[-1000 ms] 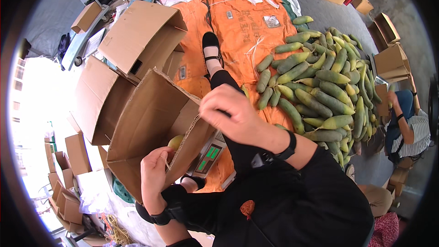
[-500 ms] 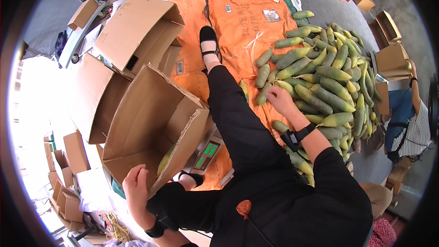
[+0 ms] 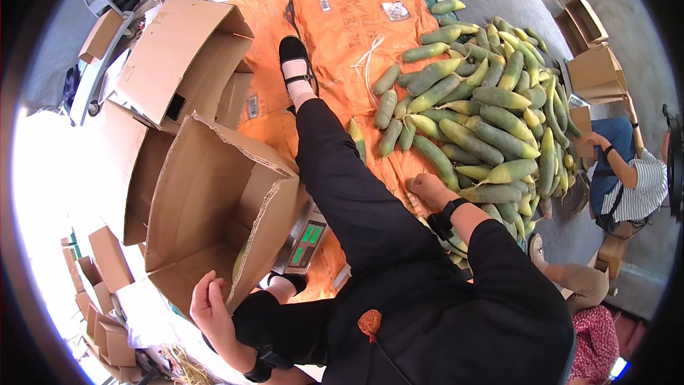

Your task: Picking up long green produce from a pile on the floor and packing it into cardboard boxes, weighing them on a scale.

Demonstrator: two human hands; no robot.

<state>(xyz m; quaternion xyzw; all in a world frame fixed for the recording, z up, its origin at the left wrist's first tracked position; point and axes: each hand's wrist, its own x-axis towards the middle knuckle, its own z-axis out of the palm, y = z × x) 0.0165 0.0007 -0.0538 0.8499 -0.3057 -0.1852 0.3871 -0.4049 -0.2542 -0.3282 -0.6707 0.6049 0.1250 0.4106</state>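
A large heap of green radishes point(image 3: 499, 128) lies on my right, on orange woven sacking point(image 3: 335, 14). At the heap's near left side, my right hand point(image 3: 429, 191) is closed round a green radish point(image 3: 411, 184), of which only one end shows. On my left an open cardboard box point(image 3: 203, 199) stands tilted toward me on a scale point(image 3: 299, 242) with a lit green display. Inside it a green radish point(image 3: 239, 262) shows partly behind the near wall. By the box's lower edge my left hand point(image 3: 211, 310) has its fingers loosely apart, holding nothing.
More open cardboard boxes point(image 3: 167, 57) stand beyond the near one, and others point(image 3: 107, 264) at the far left. My outstretched leg point(image 3: 349, 178) lies between box and heap. A co-worker in a striped shirt point(image 3: 641, 185) is at the right, near a carton point(image 3: 598, 75).
My right hand has come down and nearer to me, from above the heap's left side onto a radish. My left hand stays by the box. The whole view has shifted slightly.
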